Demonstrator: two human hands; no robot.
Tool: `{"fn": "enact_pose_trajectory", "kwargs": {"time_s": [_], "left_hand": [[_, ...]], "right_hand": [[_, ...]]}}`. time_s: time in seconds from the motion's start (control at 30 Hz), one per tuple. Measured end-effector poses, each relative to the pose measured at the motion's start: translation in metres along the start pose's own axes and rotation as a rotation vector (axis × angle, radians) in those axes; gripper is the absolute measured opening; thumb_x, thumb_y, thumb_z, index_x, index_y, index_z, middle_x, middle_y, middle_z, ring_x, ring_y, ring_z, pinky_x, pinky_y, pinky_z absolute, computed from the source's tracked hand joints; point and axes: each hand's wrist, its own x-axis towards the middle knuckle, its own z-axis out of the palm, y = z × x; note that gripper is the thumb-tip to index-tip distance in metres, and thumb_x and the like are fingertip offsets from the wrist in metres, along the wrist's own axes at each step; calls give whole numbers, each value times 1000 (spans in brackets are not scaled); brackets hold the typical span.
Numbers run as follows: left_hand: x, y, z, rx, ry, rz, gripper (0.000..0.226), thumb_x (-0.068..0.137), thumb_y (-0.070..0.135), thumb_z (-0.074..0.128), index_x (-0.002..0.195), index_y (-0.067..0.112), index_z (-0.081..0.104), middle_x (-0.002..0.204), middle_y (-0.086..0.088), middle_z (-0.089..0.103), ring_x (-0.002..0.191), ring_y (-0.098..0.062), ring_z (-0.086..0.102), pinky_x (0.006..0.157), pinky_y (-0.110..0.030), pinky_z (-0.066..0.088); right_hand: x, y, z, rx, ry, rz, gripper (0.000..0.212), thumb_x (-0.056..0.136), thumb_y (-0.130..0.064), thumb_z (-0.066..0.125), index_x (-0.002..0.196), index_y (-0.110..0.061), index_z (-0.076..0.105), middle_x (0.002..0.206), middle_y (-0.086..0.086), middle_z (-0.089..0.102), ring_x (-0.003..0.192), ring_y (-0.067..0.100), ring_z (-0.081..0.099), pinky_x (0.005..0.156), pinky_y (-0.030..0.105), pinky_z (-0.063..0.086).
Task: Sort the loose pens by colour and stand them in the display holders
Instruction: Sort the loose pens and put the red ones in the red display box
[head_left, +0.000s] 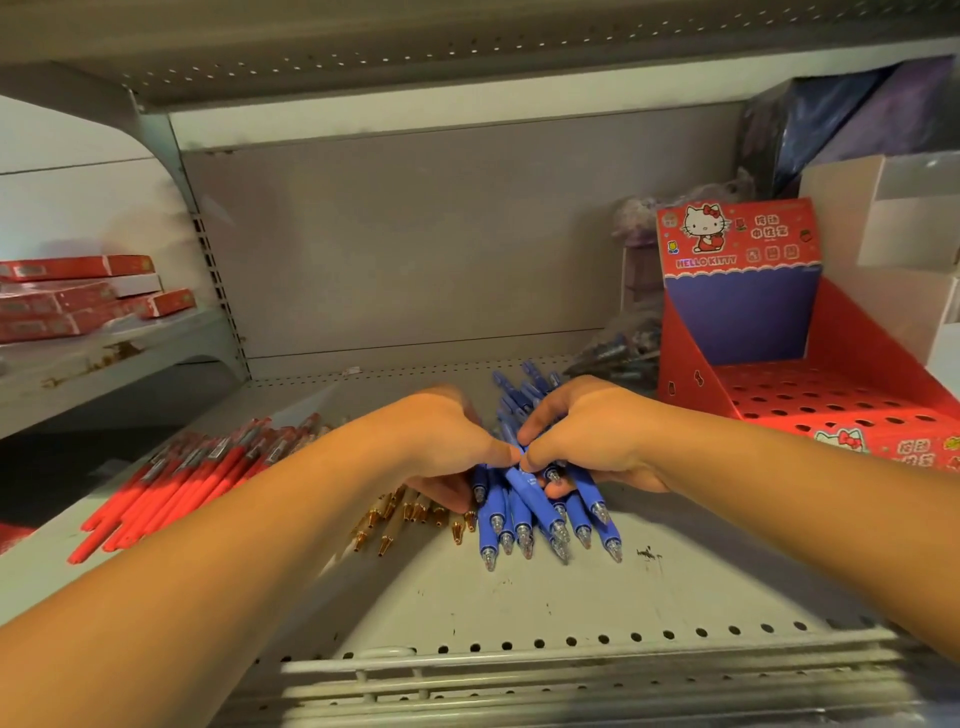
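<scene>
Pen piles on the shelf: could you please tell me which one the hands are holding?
The blue pens, gripped by both the left hand and right hand. The red pens lie untouched far left; the gold-tipped pens lie between.

A grey metal shelf (519, 603) (perforated along its front edge) backs onto a plain grey panel (415, 249).

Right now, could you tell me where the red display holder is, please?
In the head view, the red display holder stands at the right of the shelf, just beyond the right hand and blue pens.
</scene>
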Motion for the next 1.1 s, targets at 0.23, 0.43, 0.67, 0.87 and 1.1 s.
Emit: {"fn": "enact_pose_trajectory", "kwargs": {"time_s": [0.23,0.43,0.67,0.87,1.1], "left_hand": [[8,-2,5,168,98,-12,35,90,40,67,75,10,57,51,-2,53,32,-9,48,36,-14,40],[12,6,9,97,59,-35,27,93,29,58,76,10,58,59,-4,57,40,-13,53,39,-16,42],[19,13,1,8,0,-96,20,101,19,52,93,2,60,68,-8,62,39,-9,57,40,-17,48],[28,9,6,182,154,60,34,93,35,64,70,11,54,64,-4,57,45,-16,56,41,-21,46],[38,15,18,574,104,320,41,95,47,52,129,24,54,118,-3,60,98,-23,58,73,-31,46]], "right_hand": [[-3,2,-1,-3,-6,-5,15,83,8,68,90,-4,64,71,13,64,45,17,59,53,25,57],[-3,4,-4,-39,-36,-28,11,83,2,71,90,-4,65,71,12,65,48,18,61,55,26,58],[-5,1,-15,-148,-35,-83,17,93,-11,59,95,-6,75,77,15,69,40,11,55,44,22,49],[-4,5,-18,-264,-50,-120,38,96,-5,55,131,-19,51,68,10,66,44,12,60,44,19,47],[-8,1,-25,-175,-33,-56,29,95,-2,57,123,-10,53,86,12,66,62,18,71,62,30,62]]}}
